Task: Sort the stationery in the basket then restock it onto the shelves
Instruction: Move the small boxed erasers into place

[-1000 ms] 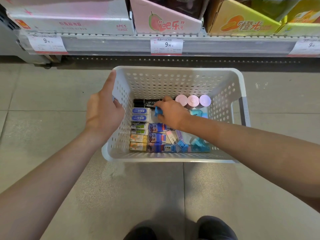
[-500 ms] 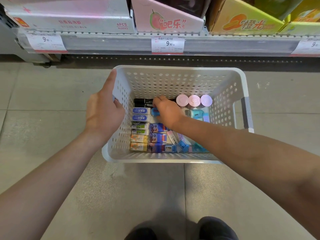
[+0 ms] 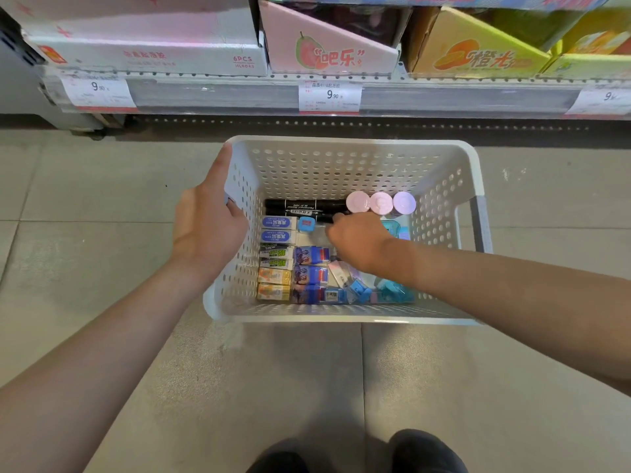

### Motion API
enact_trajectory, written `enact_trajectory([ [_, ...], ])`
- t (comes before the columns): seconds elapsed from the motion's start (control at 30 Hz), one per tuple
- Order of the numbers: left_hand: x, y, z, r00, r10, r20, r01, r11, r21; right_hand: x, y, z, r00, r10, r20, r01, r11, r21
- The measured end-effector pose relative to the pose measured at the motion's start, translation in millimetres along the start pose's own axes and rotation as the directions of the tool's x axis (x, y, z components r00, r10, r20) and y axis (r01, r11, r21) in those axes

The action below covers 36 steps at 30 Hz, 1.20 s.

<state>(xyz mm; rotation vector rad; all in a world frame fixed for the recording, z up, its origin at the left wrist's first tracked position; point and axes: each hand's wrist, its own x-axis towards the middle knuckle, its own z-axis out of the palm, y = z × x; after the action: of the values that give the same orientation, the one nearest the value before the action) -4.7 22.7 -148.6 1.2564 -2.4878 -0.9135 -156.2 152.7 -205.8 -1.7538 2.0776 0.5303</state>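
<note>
A white perforated basket [image 3: 355, 165] sits on the tiled floor [image 3: 102, 206] in front of a low shelf [image 3: 239, 97] lined with price tags and cartons. The left hand [image 3: 205, 230] grips the basket's left wall, thumb along the outer rim and fingers curled over the edge to the inside. The right hand [image 3: 358, 240] reaches down into the basket from the right, its back toward the camera; its fingers are bent downward among the goods near the right end of the black markers [image 3: 300, 208], but whether they pinch anything cannot be told, since the fingertips are hidden. The stationery is all inside the basket: the markers lie along the far side, three round pastel lids [image 3: 380, 202] stand in a row just right of them, a small blue cube-shaped item [image 3: 306, 224] sits just left of the right hand, boxed erasers [image 3: 276, 257] are lined up in a column against the left wall, blue and red packs [image 3: 310, 268] lie beside that column, and a jumble of blue and teal pieces [image 3: 382, 291] fills the near right corner. Dark shoes [image 3: 423, 452] show at the near edge.
</note>
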Motion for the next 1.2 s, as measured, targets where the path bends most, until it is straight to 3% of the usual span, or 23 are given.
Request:
enact_trajectory([
  [0.33,0.9,-1.4,1.2,1.000,-0.014,-0.001,0.014,1.000,0.018,-4.1,-5.6,0.2,0.995,-0.063,0.081,0.069,0.995,-0.070],
  [0.4,1.2,-2.1,1.3,1.000,-0.019,-0.001,0.019,1.000,0.014,-3.7,-2.0,2.0,0.995,-0.079,0.055,0.082,0.995,-0.057],
  [0.47,1.3,-1.9,1.1,1.000,-0.021,-0.003,0.021,1.000,0.017,-3.1,3.2,2.6,0.998,0.004,-0.065,0.003,0.994,0.109],
  [0.5,1.0,-1.2,0.7,1.000,-0.023,-0.004,0.023,1.000,0.018,-2.9,6.6,2.7,0.990,0.081,-0.119,-0.041,0.951,0.305],
  [0.53,0.8,-0.4,0.4,1.000,-0.024,-0.005,0.024,1.000,0.016,-3.8,10.2,2.5,0.981,0.143,-0.129,-0.050,0.834,0.549],
  [0.6,0.5,0.2,-0.5,1.000,-0.022,0.000,0.022,1.000,0.010,-8.9,15.8,0.6,0.987,0.137,-0.079,0.015,0.415,0.910],
  [0.63,0.3,0.2,-0.8,1.000,-0.021,0.002,0.021,1.000,0.008,-13.0,17.3,-1.5,0.991,0.107,-0.076,0.046,0.254,0.966],
  [0.67,0.3,-0.1,-0.9,1.000,-0.018,0.002,0.018,1.000,0.008,-16.9,18.1,-3.5,0.993,0.078,-0.087,0.073,0.171,0.983],
  [0.7,0.2,-0.2,-1.0,1.000,-0.015,0.004,0.015,1.000,0.010,-19.5,18.2,-5.0,0.992,0.058,-0.110,0.100,0.156,0.983],
  [0.8,0.0,0.3,-0.6,1.000,-0.015,0.004,0.015,1.000,0.021,-22.0,16.0,-6.4,0.985,0.058,-0.162,0.146,0.207,0.967],
  [0.9,0.0,0.2,-0.2,1.000,-0.020,0.000,0.020,0.999,0.027,-19.1,13.9,-4.0,0.974,0.149,-0.170,0.126,0.266,0.956],
  [1.03,0.8,-1.4,0.9,1.000,-0.019,-0.004,0.019,1.000,0.023,-4.6,11.9,0.9,0.941,0.271,-0.204,-0.020,0.644,0.764],
  [1.2,0.8,-1.4,0.4,1.000,-0.013,-0.012,0.013,0.999,0.034,15.6,-5.1,7.1,0.933,0.330,-0.145,-0.179,0.773,0.609],
])
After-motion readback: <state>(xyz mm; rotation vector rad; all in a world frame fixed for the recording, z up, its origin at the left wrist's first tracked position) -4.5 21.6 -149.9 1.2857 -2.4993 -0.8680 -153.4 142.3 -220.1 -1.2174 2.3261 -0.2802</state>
